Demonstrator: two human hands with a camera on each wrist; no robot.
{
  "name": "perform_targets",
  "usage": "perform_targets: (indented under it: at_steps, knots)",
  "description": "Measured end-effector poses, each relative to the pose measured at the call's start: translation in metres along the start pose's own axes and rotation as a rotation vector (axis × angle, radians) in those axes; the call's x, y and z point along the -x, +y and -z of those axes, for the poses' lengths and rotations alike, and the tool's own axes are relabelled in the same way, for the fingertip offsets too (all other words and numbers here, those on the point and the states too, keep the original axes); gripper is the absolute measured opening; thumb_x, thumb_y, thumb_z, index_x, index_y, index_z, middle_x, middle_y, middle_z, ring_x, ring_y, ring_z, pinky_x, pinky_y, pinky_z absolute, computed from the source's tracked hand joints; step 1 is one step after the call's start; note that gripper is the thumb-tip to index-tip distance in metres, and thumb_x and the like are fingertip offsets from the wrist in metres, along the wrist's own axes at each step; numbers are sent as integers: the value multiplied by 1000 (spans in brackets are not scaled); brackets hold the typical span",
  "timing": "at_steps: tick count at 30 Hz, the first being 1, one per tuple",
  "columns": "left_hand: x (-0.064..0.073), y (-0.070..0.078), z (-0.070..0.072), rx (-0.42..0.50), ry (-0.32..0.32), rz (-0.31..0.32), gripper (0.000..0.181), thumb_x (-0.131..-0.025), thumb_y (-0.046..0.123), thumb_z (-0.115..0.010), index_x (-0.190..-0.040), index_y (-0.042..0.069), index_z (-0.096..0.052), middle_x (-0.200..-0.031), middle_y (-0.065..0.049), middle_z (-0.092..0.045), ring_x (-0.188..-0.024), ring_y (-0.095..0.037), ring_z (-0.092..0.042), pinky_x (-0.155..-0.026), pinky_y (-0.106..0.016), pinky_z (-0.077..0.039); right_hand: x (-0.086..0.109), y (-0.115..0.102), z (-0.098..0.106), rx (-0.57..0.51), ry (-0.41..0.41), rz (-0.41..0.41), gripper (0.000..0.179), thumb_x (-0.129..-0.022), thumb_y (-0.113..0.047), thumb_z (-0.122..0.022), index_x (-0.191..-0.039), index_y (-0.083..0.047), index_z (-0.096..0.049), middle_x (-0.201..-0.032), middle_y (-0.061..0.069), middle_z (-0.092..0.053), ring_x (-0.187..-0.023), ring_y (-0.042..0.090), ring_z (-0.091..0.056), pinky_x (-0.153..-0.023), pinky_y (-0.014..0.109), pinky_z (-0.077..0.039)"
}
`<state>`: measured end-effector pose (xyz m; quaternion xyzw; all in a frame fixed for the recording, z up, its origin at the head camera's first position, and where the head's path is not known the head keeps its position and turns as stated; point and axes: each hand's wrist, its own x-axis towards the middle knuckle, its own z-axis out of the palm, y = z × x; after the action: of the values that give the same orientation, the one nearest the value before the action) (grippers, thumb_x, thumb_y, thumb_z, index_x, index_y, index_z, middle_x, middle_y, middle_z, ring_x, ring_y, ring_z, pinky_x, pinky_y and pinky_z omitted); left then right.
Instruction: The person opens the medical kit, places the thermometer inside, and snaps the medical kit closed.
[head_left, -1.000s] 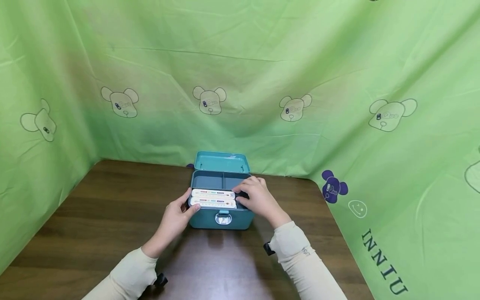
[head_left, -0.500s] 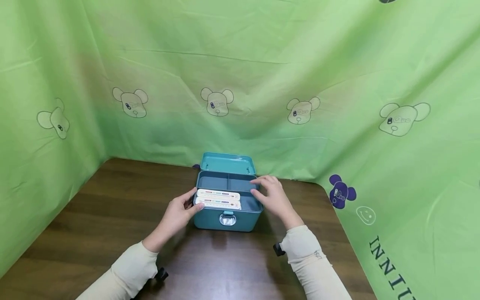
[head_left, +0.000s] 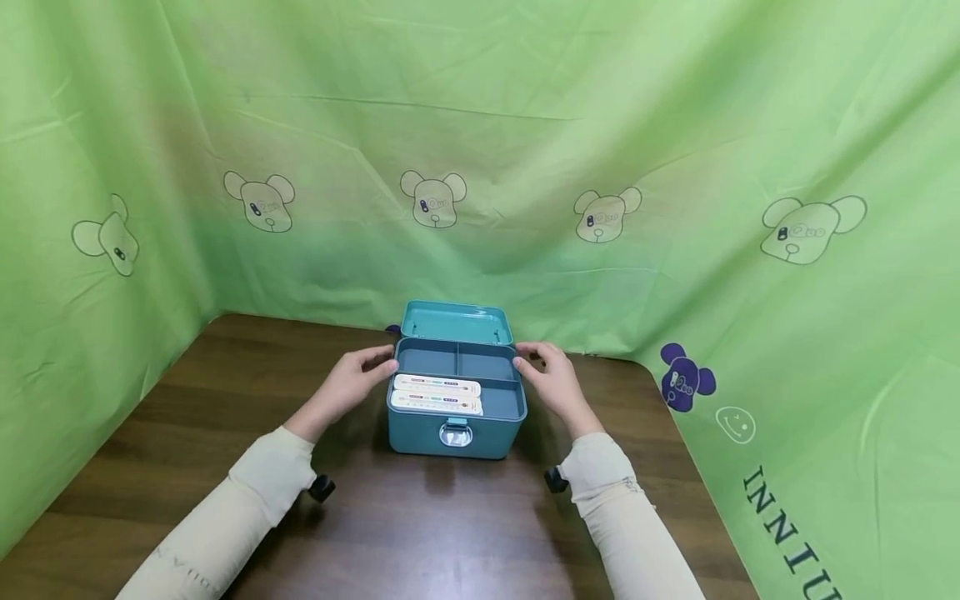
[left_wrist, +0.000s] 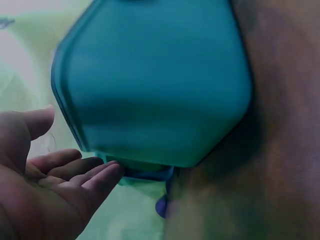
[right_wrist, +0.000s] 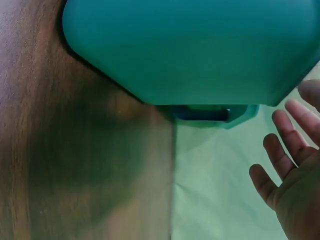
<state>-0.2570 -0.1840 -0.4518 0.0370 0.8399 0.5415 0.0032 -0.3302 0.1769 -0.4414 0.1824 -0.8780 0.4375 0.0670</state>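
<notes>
A teal storage box point(head_left: 420, 435) stands on the table with its lid point(head_left: 456, 323) raised at the back. Two slim white cases point(head_left: 437, 402) with printed labels lie side by side in the front left of it. Behind them is a blue-grey tray point(head_left: 425, 360) split by a divider. My left hand point(head_left: 348, 385) is at the box's left back rim, fingers extended and holding nothing. At the opposite rim, my right hand point(head_left: 555, 387) has its thumb near the corner and its fingers extended. The wrist views show the box's side wall point(left_wrist: 155, 85) beside each hand.
The brown wooden table point(head_left: 435, 533) extends around the box. A green curtain point(head_left: 517, 258) with bear-head prints hangs behind and along both sides. A silver clasp point(head_left: 455, 435) sits on the box's front.
My right hand has come out of the box to its right rim. My left hand has left the front left corner by the white cases and moved back along the rim.
</notes>
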Motion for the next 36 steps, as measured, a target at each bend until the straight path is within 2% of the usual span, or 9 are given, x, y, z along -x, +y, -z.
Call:
perform_targets:
  at_steps: [4,10,16,24,28,36]
  knots:
    - [-23,0,0,92,7,45,60,-105,35,-60,-154,5,-45,-156,-18,-48,-141,-36,-49,-113,-52,-46,-5,-1,-4,-56,12,-34,40,-101,-24,-68,-135,-4,-64,-129,17,-62,-120,33,-56,-105,51,-48]
    - [-39,-7,-9,231,1,108,59,-106,31,-58,-157,5,-41,-159,-20,-42,-140,-38,-50,-114,-49,-45,-7,5,-9,-157,8,-82,43,-101,-19,-68,-139,-1,-60,-134,21,-60,-124,35,-55,-108,50,-47]
    - [-43,-11,-10,298,-19,109,60,-107,27,-56,-160,8,-36,-162,-18,-38,-146,-35,-42,-118,-49,-40,-7,3,-13,-254,-18,-155,48,-102,-16,-65,-145,0,-54,-143,22,-56,-133,37,-52,-114,50,-43]
    - [-47,-14,-10,319,-62,80,61,-108,25,-53,-162,8,-29,-166,-17,-31,-151,-33,-34,-120,-49,-36,-10,-1,-13,-304,-144,-282,50,-109,-17,-51,-155,0,-41,-161,22,-38,-150,37,-34,-122,51,-32]
    - [-47,-13,-12,335,-51,77,60,-108,22,-53,-162,8,-29,-166,-16,-31,-152,-31,-33,-121,-48,-36,-10,-3,-13,-310,-185,-291,50,-111,-18,-44,-158,0,-36,-164,23,-30,-153,38,-27,-124,52,-27]
    - [-47,-13,-11,333,-43,28,60,-108,19,-52,-162,10,-29,-166,-16,-30,-154,-30,-29,-122,-51,-33,-11,-4,-14,-316,-173,-270,50,-111,-15,-43,-159,-4,-35,-166,19,-28,-156,35,-22,-127,50,-22]
